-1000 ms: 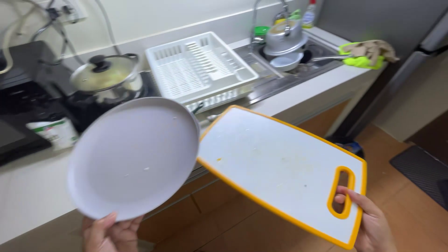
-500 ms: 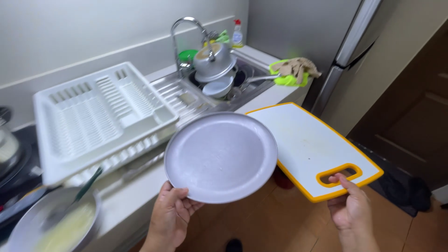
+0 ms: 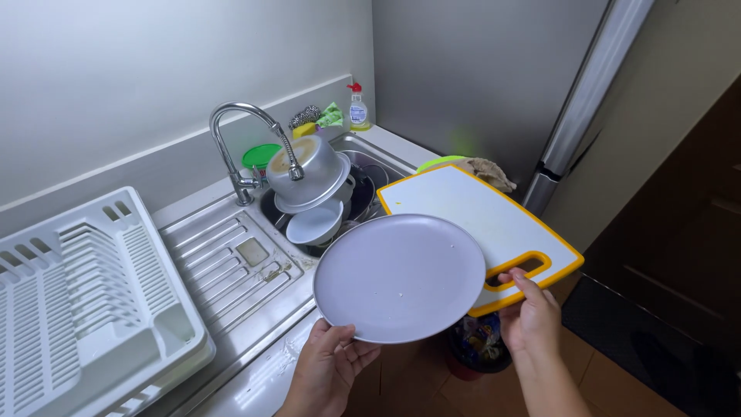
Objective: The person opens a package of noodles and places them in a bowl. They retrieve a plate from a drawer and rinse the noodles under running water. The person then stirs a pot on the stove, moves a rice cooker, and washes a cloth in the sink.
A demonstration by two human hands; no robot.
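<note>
Plate and board held over the sink.
Left hand [image 3: 328, 371] grips the plate [image 3: 400, 278]; right hand [image 3: 531, 313] holds the board [image 3: 471, 208] by its handle, above the sink [image 3: 378, 166].

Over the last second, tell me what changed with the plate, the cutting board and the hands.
The view swung from the stove and pot to the sink. The grey plate and the orange-rimmed white cutting board were carried that way and now hang by the sink's dirty dishes, the plate overlapping the board. Unchanged: the left hand holds the plate's edge, the right hand the board's handle; nothing was let go.
</note>
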